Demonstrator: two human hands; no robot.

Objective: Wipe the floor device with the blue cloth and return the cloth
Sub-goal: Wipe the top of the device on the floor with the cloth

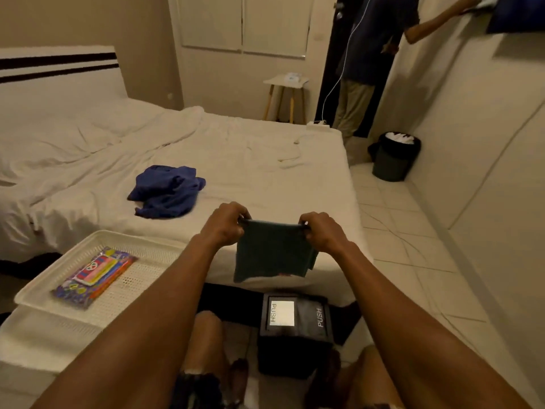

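The fingertips are tucked out of sight behind the cloth's (272,250) top edge, and the warm, dim light makes that cloth read more teal than blue. The floor device (295,329), a black box marked PUSH twice on its lid, sits low between the knees, its base lost in shadow at the foot of the bed (265,160). Left hand (225,224) pinches the cloth's top left corner, fingers curled tight. Right hand (320,231) grips the top right corner the same way, so the cloth hangs stretched between them, above the device and clear of it. On the bed lies a crumpled blue garment (166,190). A white tray (153,252) at left holds a colourful packet (95,276).
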